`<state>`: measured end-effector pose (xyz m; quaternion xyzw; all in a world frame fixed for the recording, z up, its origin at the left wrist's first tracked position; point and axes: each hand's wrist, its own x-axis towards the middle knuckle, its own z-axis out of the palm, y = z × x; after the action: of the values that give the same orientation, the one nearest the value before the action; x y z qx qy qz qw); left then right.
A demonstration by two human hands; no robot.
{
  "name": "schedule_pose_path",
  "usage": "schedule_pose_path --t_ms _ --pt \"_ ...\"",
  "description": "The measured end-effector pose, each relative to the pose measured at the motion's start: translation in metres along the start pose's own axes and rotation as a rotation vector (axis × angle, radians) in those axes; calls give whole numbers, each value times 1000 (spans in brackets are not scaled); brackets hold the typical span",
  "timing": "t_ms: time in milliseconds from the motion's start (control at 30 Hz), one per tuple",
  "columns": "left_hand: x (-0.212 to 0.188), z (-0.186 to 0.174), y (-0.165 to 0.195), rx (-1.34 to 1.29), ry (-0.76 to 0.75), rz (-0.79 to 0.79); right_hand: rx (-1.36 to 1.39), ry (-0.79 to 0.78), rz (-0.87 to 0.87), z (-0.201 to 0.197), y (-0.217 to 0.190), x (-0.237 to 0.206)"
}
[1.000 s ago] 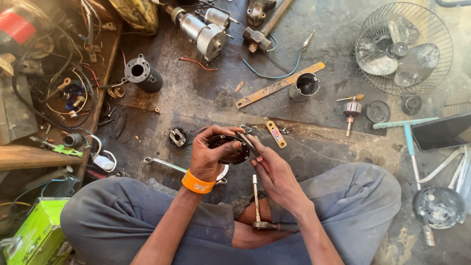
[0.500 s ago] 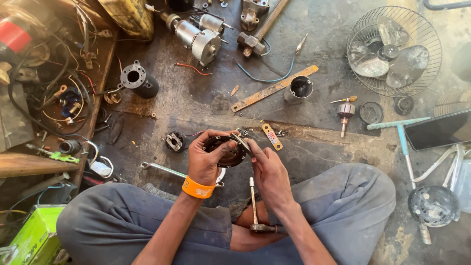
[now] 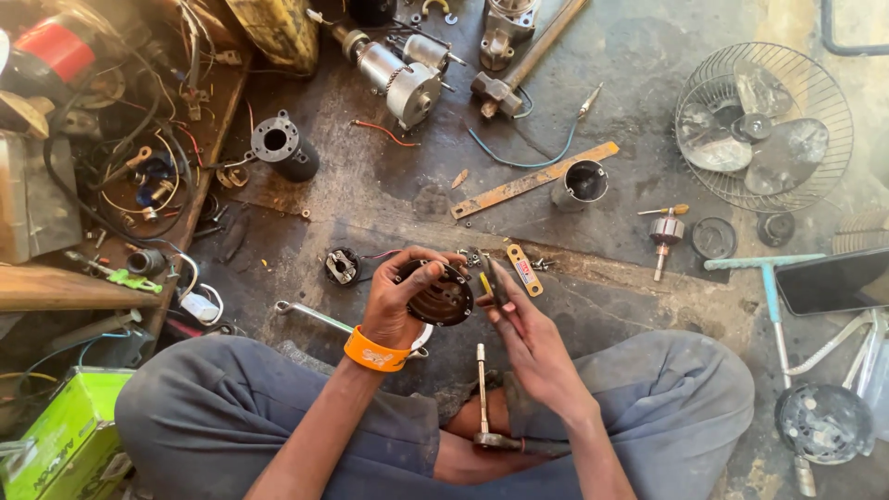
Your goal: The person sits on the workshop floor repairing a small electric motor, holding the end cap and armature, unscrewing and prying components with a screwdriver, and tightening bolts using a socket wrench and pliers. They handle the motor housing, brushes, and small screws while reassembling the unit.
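Note:
I sit cross-legged on a dirty workshop floor. My left hand (image 3: 396,298), with an orange wristband, grips a round dark motor end cap (image 3: 441,294) and holds it up over my lap. Against the cap's right edge my right hand (image 3: 520,326) holds a slim tool with a yellow-marked tip (image 3: 488,281). A socket wrench (image 3: 482,389) stands between my feet. A spanner (image 3: 313,315) lies on the floor just left of my left hand, and a small black round part (image 3: 343,266) with wires lies beyond it.
A black cylinder housing (image 3: 282,148), grey motors (image 3: 398,79), a metal strip (image 3: 532,180), a steel cup (image 3: 582,183) and an armature (image 3: 665,233) lie ahead. A fan guard with blades (image 3: 764,125) sits at the right, tangled wires (image 3: 139,176) at the left, a green box (image 3: 60,444) by my left knee.
My view has shifted slightly. Both hands stay on the end cap, and the right hand has turned the tool a little against the cap's edge.

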<state>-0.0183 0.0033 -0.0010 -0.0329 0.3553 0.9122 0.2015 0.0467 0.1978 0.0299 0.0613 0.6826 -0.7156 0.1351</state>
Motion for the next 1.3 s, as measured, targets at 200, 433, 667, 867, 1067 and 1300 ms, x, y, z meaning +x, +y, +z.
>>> schedule_pose_path --t_ms 200,433,667,867,1067,1300 --pt "2 0 0 -36 -9 51 -621 91 -132 -4 -4 -7" --pt "1 2 2 -33 21 37 -659 67 -192 -2 -6 -5" --pt "0 5 1 93 -14 24 -680 129 -258 -7 -6 -5" --pt "1 7 1 80 -36 2 -691 102 -258 -11 -7 -5" --pt "0 6 6 73 -31 -50 -658 49 -218 -15 -9 -6" --pt "1 5 2 104 -8 -52 -614 41 -187 -14 -9 -5"
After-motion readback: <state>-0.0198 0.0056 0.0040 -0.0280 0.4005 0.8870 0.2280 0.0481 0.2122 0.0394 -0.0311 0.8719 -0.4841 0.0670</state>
